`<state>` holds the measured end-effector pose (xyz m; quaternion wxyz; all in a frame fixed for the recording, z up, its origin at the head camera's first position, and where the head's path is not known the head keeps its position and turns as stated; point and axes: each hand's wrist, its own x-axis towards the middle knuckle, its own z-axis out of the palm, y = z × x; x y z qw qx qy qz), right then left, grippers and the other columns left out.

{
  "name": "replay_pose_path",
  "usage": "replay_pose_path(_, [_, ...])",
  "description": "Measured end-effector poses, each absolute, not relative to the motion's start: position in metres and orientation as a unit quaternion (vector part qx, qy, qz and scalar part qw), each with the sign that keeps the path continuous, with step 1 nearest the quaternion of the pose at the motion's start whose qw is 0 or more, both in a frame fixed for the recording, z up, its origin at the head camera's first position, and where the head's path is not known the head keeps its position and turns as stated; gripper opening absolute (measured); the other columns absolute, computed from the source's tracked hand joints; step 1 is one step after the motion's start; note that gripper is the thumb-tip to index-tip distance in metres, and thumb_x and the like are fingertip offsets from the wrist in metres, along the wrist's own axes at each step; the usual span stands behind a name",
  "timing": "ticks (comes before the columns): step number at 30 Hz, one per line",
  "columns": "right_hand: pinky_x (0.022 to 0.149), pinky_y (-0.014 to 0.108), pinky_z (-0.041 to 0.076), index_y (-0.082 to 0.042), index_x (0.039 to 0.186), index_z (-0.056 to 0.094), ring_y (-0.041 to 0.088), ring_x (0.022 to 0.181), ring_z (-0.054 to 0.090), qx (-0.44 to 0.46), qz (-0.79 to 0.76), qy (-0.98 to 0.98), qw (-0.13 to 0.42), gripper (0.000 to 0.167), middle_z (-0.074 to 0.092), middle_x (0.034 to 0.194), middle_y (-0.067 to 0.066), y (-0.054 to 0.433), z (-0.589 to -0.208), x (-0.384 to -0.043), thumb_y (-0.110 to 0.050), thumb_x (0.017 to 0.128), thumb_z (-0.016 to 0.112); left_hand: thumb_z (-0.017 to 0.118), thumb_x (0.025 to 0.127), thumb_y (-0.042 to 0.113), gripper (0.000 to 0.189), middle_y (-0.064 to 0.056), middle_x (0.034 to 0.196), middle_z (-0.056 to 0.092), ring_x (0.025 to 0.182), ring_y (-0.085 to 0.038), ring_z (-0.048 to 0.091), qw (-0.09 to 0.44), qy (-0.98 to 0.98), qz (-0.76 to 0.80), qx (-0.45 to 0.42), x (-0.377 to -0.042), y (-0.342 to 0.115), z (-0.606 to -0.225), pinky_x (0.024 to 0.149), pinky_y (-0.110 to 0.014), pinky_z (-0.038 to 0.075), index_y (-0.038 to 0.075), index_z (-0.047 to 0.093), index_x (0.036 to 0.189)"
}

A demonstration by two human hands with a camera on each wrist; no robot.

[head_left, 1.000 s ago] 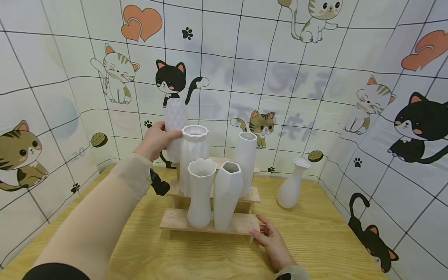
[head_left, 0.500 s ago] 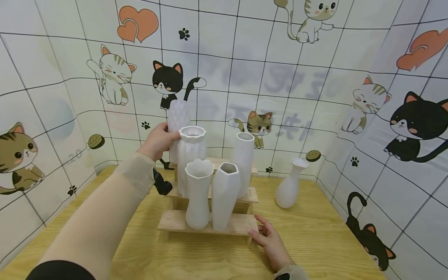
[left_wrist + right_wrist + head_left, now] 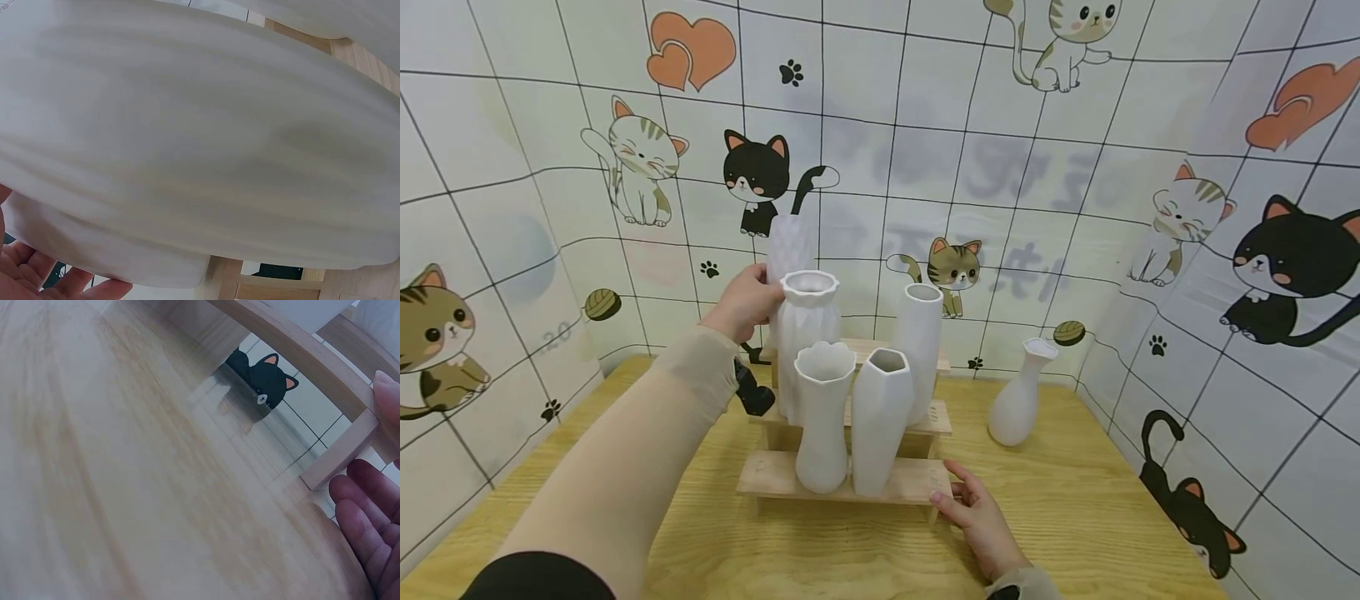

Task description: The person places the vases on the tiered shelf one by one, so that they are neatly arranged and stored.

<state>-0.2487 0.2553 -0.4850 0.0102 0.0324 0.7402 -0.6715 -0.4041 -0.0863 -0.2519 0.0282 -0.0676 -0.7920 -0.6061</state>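
My left hand [image 3: 741, 302] holds a tall white vase [image 3: 789, 240] with a textured surface at the stand's back left. In the left wrist view, the fingers [image 3: 37, 269] curve round this vase [image 3: 125, 253]; whether its base touches the top step I cannot tell. A frilled-rim ribbed vase [image 3: 808, 333] stands in front of it and fills most of that view. My right hand [image 3: 981, 521] grips the right end of the stepped wooden stand [image 3: 775, 473], thumb on the lowest board and fingers beside its leg.
The lowest step bears a scalloped-rim vase [image 3: 823, 417] and an angular vase [image 3: 882, 421]. On the middle step is a plain cylindrical vase [image 3: 921, 350]. A narrow-necked vase [image 3: 1017, 404] stands on the wooden table [image 3: 1052, 492] to the right. Cat-patterned sheets [image 3: 865, 183] enclose the table.
The tall textured vase and my left hand have moved slightly right, and the vase is now further behind the ribbed vase. My right hand has stayed on the stand.
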Motion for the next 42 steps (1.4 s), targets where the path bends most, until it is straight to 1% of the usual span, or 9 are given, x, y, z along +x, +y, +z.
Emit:
replay_pose_path(6, [0.085, 0.037, 0.048, -0.005, 0.149, 0.03, 0.02, 0.099, 0.056, 0.033, -0.672, 0.739, 0.013, 0.073, 0.057, 0.122, 0.015, 0.2547, -0.485, -0.2484, -0.025, 0.091, 0.069, 0.06, 0.094, 0.027, 0.062, -0.014, 0.139, 0.043, 0.117, -0.032, 0.048, 0.02, -0.794, -0.605, -0.062, -0.4061, -0.0877, -0.2538, 0.098, -0.05, 0.042, 0.005, 0.032, 0.145])
replay_pose_path(19, [0.083, 0.036, 0.048, -0.006, 0.149, 0.031, 0.019, 0.098, 0.056, 0.037, -0.672, 0.74, 0.014, 0.072, 0.057, 0.121, 0.015, 0.2547, -0.4862, -0.2496, -0.025, 0.091, 0.069, 0.061, 0.094, 0.029, 0.065, -0.015, 0.14, 0.042, 0.118, -0.032, 0.048, 0.018, -0.798, -0.6, -0.062, -0.4058, -0.0879, -0.2543, 0.098, -0.05, 0.042, 0.004, 0.031, 0.146])
replay_pose_path(25, [0.082, 0.035, 0.047, -0.006, 0.149, 0.032, 0.019, 0.097, 0.055, 0.038, -0.671, 0.74, 0.007, 0.071, 0.057, 0.119, 0.014, 0.2561, -0.4881, -0.2514, -0.023, 0.09, 0.07, 0.059, 0.095, 0.022, 0.063, -0.015, 0.142, 0.04, 0.119, -0.032, 0.047, 0.006, -0.794, -0.603, -0.073, -0.4059, -0.0871, -0.2518, 0.099, -0.048, 0.042, 0.004, 0.029, 0.147])
replay_pose_path(30, [0.081, 0.035, 0.047, -0.006, 0.149, 0.032, 0.019, 0.097, 0.055, 0.039, -0.67, 0.741, 0.005, 0.071, 0.057, 0.119, 0.014, 0.2557, -0.4882, -0.2506, -0.022, 0.09, 0.07, 0.059, 0.095, 0.022, 0.067, -0.014, 0.145, 0.037, 0.122, -0.031, 0.045, -0.002, -0.79, -0.609, -0.073, -0.4079, -0.0879, -0.255, 0.102, -0.048, 0.04, 0.005, 0.024, 0.149])
replay_pose_path(36, [0.082, 0.035, 0.047, -0.007, 0.149, 0.032, 0.019, 0.098, 0.055, 0.04, -0.673, 0.738, 0.007, 0.071, 0.057, 0.121, 0.015, 0.2558, -0.4889, -0.2508, -0.023, 0.09, 0.07, 0.054, 0.098, 0.019, 0.064, -0.013, 0.149, 0.034, 0.125, -0.03, 0.042, -0.009, -0.785, -0.614, -0.084, -0.4092, -0.0897, -0.2578, 0.104, -0.048, 0.037, 0.007, 0.021, 0.151])
replay_pose_path(42, [0.083, 0.035, 0.048, -0.007, 0.149, 0.033, 0.019, 0.099, 0.055, 0.038, -0.675, 0.737, 0.005, 0.07, 0.057, 0.121, 0.015, 0.256, -0.4895, -0.2515, -0.021, 0.09, 0.069, 0.05, 0.099, 0.015, 0.061, -0.012, 0.151, 0.03, 0.128, -0.031, 0.04, -0.017, -0.774, -0.624, -0.108, -0.4108, -0.0933, -0.2604, 0.106, -0.049, 0.035, 0.008, 0.02, 0.152])
